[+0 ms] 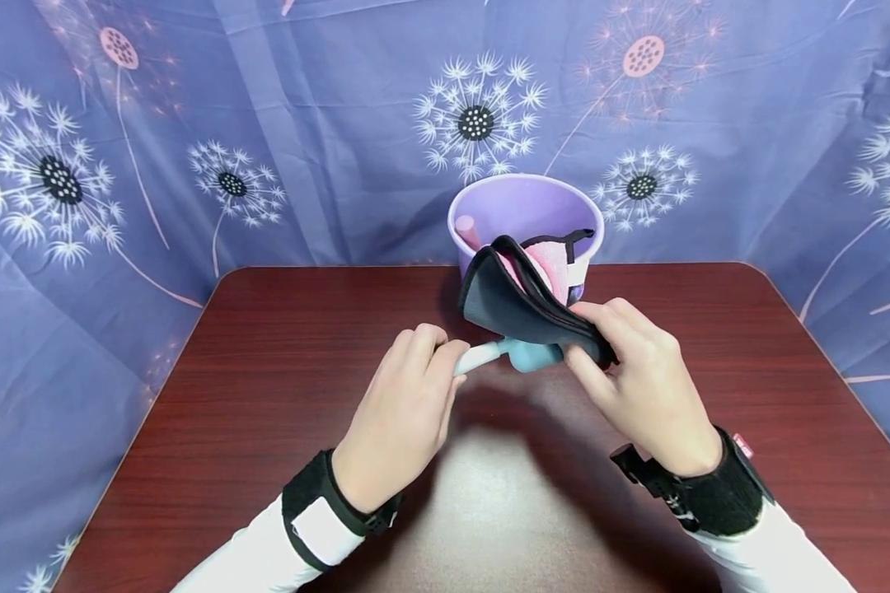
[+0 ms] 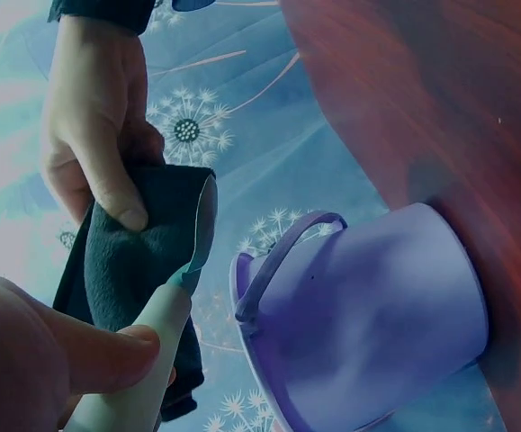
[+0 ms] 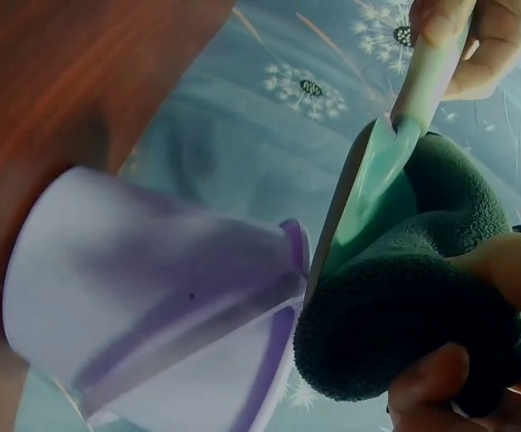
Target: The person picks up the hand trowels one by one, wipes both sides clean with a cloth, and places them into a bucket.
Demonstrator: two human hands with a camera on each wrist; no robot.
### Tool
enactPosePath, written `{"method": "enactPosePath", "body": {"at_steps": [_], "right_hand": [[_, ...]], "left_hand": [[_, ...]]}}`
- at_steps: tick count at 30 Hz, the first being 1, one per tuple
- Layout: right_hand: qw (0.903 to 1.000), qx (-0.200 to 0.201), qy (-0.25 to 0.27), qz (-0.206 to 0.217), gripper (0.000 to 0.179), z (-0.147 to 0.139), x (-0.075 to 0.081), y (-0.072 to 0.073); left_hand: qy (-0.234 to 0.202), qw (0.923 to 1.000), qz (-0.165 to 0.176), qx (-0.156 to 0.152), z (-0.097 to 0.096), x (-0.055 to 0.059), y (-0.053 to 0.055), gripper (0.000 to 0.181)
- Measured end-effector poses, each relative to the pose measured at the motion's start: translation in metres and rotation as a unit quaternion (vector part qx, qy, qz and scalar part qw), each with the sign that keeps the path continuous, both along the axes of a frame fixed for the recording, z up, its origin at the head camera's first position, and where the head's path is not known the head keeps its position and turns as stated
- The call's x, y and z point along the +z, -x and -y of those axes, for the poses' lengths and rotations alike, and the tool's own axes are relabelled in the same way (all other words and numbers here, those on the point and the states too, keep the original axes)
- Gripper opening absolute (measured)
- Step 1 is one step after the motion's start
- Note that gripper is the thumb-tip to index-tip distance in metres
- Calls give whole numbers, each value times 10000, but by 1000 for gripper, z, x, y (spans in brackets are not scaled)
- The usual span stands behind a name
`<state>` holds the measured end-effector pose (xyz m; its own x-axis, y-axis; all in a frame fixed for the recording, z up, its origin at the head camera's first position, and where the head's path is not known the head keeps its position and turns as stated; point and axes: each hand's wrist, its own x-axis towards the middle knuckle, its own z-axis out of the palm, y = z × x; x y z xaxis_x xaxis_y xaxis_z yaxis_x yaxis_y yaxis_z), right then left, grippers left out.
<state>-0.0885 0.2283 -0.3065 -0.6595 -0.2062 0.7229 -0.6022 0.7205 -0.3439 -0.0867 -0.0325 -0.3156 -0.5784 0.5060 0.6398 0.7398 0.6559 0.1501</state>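
My left hand [image 1: 400, 403] grips the pale handle of a small teal trowel [image 1: 534, 356]. In the right wrist view, the trowel's blade [image 3: 368, 193] lies against a dark, fuzzy cloth [image 3: 404, 324] that curls around one side of it. My right hand [image 1: 641, 387] pinches the folded cloth [image 1: 508, 309] between thumb and fingers. Black edging runs along the cloth, and pink fabric [image 1: 552, 259] with a white tag shows behind its folds. Both items are held up in front of a purple bucket [image 1: 515, 206], partly covering its front.
A pink rod-like end [image 1: 467, 231] pokes up inside the bucket at its left. The bucket stands at the back of the reddish-brown table [image 1: 297, 346], its handle [image 2: 282, 256] hanging at the side. A blue dandelion-print curtain [image 1: 356, 123] closes off the back and sides.
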Motion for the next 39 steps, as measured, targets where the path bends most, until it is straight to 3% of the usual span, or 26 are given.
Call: {"method": "enactPosePath", "body": {"at_steps": [9, 20, 30, 33, 39], "right_hand": [[9985, 309, 300, 338, 31, 7, -5, 0], [9925, 460, 658, 917, 31, 9, -4, -2], [9714, 889, 1265, 1801, 27, 11, -4, -6], [9778, 830, 1124, 1564, 28, 11, -4, -6], [9967, 578, 447, 364, 31, 11, -2, -4]], "left_hand": [[54, 10000, -31, 33, -5, -7, -2, 24], [-43, 9998, -173, 23, -7, -7, -3, 21], [-21, 9997, -231, 26, -7, -7, -3, 21], [-24, 9997, -243, 22, -7, -7, -3, 21], [-13, 9995, -300, 6, -7, -6, -3, 21]]}}
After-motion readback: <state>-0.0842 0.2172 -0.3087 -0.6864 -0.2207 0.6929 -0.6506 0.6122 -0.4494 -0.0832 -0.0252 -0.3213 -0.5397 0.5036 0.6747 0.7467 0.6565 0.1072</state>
